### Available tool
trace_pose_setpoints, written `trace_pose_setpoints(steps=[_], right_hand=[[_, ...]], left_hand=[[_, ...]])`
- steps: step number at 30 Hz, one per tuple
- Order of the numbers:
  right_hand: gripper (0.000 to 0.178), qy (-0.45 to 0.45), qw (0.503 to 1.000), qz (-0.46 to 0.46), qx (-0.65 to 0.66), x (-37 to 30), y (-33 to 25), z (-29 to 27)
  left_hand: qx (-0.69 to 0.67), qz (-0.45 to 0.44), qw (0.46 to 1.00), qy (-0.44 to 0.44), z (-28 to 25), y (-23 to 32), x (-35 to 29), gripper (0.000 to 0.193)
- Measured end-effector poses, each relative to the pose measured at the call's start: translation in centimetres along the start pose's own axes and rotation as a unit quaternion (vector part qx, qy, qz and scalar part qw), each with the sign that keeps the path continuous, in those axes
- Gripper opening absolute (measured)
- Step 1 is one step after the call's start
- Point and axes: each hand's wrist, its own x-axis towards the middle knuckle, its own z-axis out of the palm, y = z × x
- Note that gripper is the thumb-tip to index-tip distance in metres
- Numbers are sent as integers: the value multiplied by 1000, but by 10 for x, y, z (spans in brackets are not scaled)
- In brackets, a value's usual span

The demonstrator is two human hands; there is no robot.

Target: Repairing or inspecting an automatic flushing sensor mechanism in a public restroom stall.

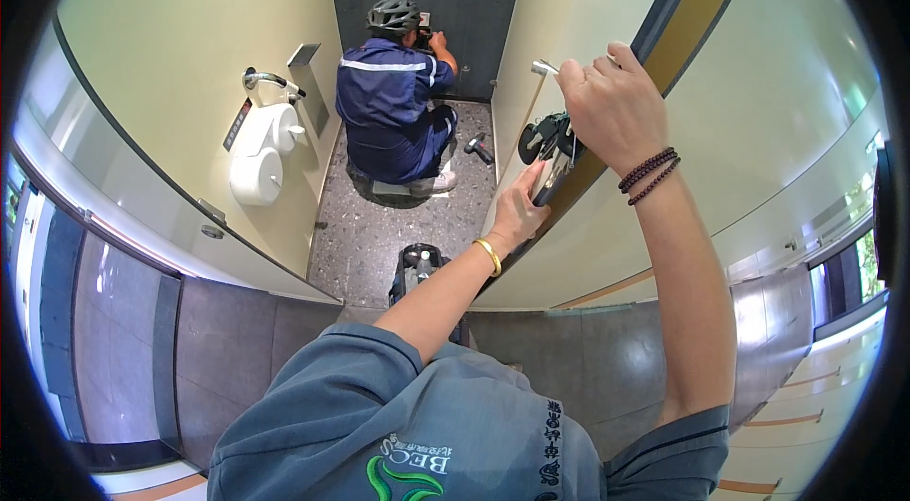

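My right hand (pixel 614 108), with dark beads at the wrist, is closed in a fist just above the edge of the cubicle door (pixel 697 55); whatever it grips is hidden by the fingers. Below it, a black and metallic lock fitting (pixel 548 139) sits at the door edge. My left hand (pixel 518 212), wearing a gold bangle, has its fingers and thumb closed around the fitting's lower end. A metal handle (pixel 543 68) juts out beside the right hand.
Inside the cubicle a person (pixel 384 108) in helmet and blue overalls squats facing a dark panel (pixel 474 27). A cordless drill (pixel 480 148) lies on the speckled floor (pixel 360 259). An open tool bag (pixel 419 266) stands near me; white paper dispensers (pixel 256 176) hang on the left wall.
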Motion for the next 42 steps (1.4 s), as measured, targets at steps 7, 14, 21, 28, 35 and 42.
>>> trace_pose_setpoints(steps=[7, 14, 21, 28, 35, 42], right_hand=[[17, 6, 1000, 0, 2, 1, 0, -2], [16, -4, 1000, -1, 0, 2, -1, -3], [16, -3, 1000, 4, 5, 2, -1, -3], [16, -2, 1000, 3, -3, 1, -1, -2], [16, -8, 1000, 3, -2, 2, -1, -2], [16, -2, 1000, 2, 0, 2, -1, -3]], left_hand=[[-19, 6, 1000, 1, 3, -5, 1, 70], [-32, 10, 999, 11, 3, -7, 1, 69], [-21, 4, 1000, 7, 2, -7, 1, 69], [-14, 8, 1000, 4, 3, -8, 2, 71], [-4, 1, 1000, 5, 1, -2, 0, 71], [-13, 11, 1000, 4, 1, -4, 2, 70]])
